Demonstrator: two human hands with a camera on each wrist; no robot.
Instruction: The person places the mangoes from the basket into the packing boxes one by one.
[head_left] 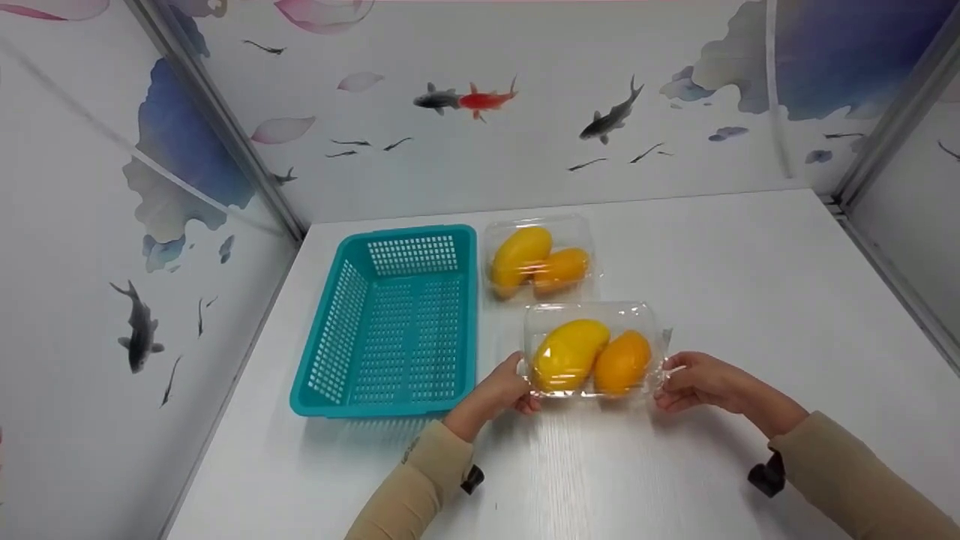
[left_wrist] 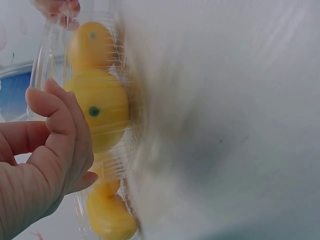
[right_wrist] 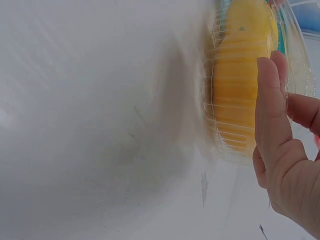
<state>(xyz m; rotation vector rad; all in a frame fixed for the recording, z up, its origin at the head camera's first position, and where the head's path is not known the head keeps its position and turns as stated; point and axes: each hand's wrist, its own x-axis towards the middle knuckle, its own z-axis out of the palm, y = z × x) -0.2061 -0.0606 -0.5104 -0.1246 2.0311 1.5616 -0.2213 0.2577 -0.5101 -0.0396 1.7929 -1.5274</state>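
A clear plastic fruit box (head_left: 588, 311) with two yellow-orange mangoes (head_left: 571, 352) lies in front of me. At its near left corner my left hand (head_left: 501, 390) grips the box's edge. My right hand (head_left: 701, 382) pinches the opposite side, thumb and fingers at the plastic (right_wrist: 297, 55). Just behind sits a second clear box (head_left: 574, 225), also with two mangoes (head_left: 523, 255). In the left wrist view, mangoes (left_wrist: 102, 110) show through the ribbed plastic beyond the curled fingers. Whether the lid is fastened cannot be made out.
To the left of the boxes stands a teal plastic basket (head_left: 463, 322) with perforated walls and nothing inside. All of it rests on a white table (head_left: 750, 285). Printed panels with fish (head_left: 611, 116) wall in the back and sides.
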